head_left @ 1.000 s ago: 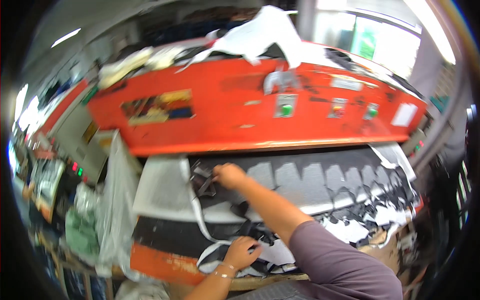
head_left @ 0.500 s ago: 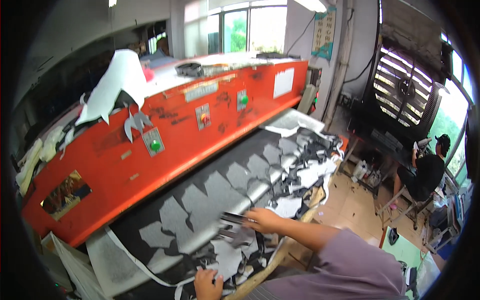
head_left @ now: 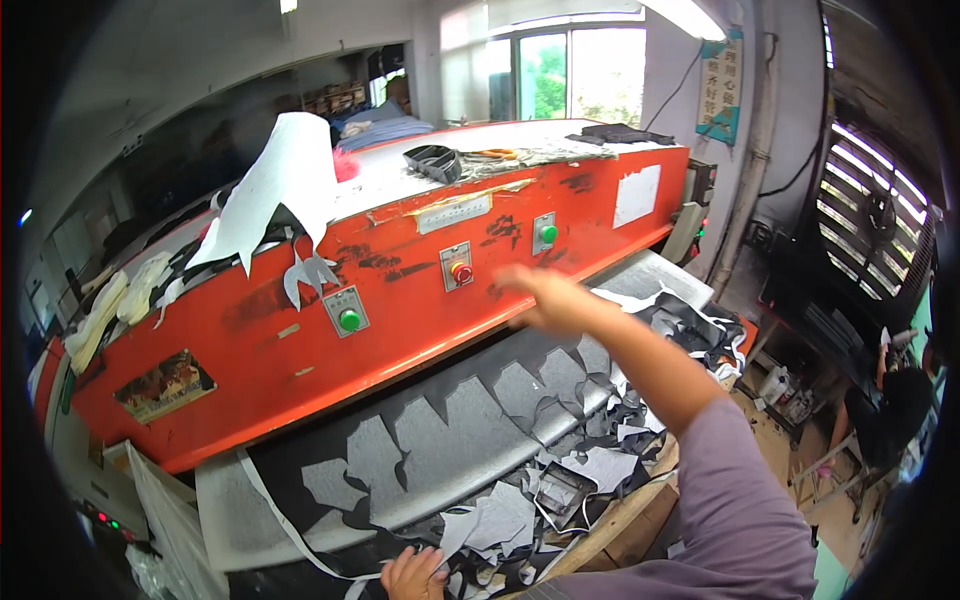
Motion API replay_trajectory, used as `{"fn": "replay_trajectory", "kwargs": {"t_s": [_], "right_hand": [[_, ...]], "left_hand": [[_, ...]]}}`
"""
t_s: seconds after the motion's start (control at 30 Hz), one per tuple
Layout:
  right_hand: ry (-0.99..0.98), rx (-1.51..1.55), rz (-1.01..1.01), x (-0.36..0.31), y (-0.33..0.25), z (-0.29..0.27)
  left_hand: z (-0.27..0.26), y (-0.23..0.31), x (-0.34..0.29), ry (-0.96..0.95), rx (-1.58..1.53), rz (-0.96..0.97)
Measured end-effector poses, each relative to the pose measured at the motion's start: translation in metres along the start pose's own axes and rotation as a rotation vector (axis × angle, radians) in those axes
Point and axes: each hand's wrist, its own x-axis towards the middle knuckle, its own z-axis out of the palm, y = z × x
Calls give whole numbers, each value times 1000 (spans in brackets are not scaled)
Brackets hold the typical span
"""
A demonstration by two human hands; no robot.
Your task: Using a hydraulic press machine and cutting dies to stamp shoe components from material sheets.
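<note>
My right hand (head_left: 550, 302) is raised before the red front of a large press (head_left: 390, 285), between a red button (head_left: 460, 273) and a green button (head_left: 547, 234). Motion smears its fingers, and it looks apart from both buttons. Below, a dark frame-like cutting die (head_left: 562, 492) lies on grey and black fabric scraps (head_left: 500, 518). My left hand (head_left: 413, 576) rests at the near edge of the scraps, fingers loosely spread, beside a thin white strip (head_left: 290, 525). Black material with jagged cut-outs (head_left: 440, 415) covers the bed under the press head.
Another green button (head_left: 349, 319) is on the press's left side. White sheet offcuts (head_left: 285, 185) hang over its top. A wooden edge (head_left: 600, 540) borders the scraps on my side. At the far right, a person in dark clothing (head_left: 890, 415) sits by a louvred window (head_left: 865, 220).
My right hand has left the cutting die on the scraps and risen toward the press's front panel. My left hand stays at the near edge. The view has turned leftward.
</note>
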Motion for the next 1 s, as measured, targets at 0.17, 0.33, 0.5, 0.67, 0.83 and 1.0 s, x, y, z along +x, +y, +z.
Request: {"fn": "replay_trajectory", "kwargs": {"t_s": [0.17, 0.33, 0.5, 0.67, 0.83, 1.0], "right_hand": [[283, -34, -97, 172, 13, -42], [-56, -159, 21, 225, 49, -54], [147, 14, -75, 190, 42, -75], [206, 251, -204, 105, -31, -65], [62, 479, -369, -9, -159, 87], [-215, 363, -273, -47, -278, 297]], "left_hand": [[29, 49, -12, -92, -55, 5], [29, 78, -44, -9, -274, -364], [7, 62, -90, 414, -340, -525], [-37, -3, -110, 690, -485, -633], [-43, -110, -75, 631, -462, -740], [-18, -231, -22, 734, -425, -587]]}}
